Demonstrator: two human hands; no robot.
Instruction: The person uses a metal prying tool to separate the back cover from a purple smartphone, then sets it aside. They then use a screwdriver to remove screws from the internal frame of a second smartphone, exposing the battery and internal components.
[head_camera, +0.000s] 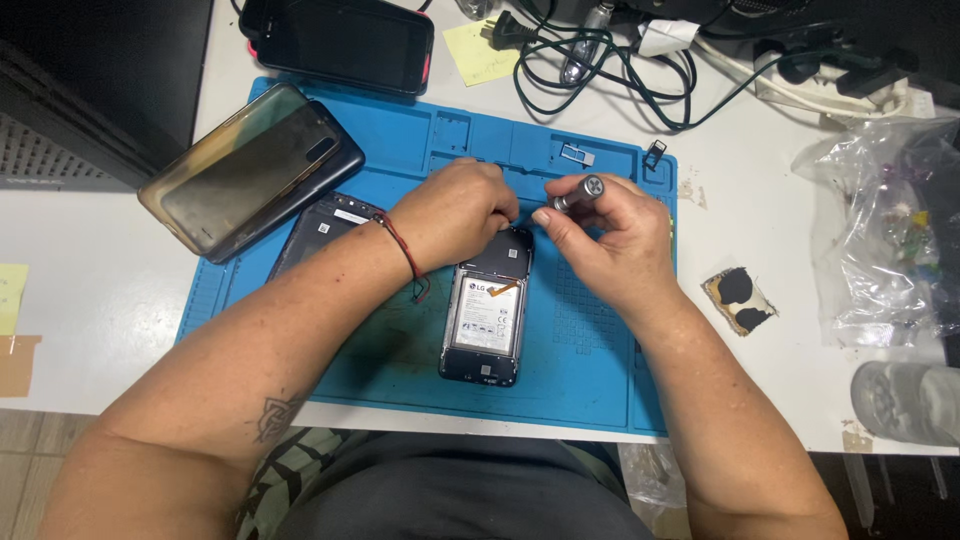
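Opened black smartphone (485, 325) lies back-up near the middle of the blue silicone repair mat (590, 370) on the white tabletop (760, 390); rear cover off, white-labelled battery exposed and seated. Left hand (455, 210) curled over the phone's top edge, fingertips pressing there; whether it pinches anything, cannot tell. Right hand (605, 235) closed around a slim silver metal screwdriver (575, 195), tip hidden behind the left-hand fingers at the top corner. Detached dark back cover (320, 230) lies just left. Judgement: disassembly partly done; inner frame and battery still in place.
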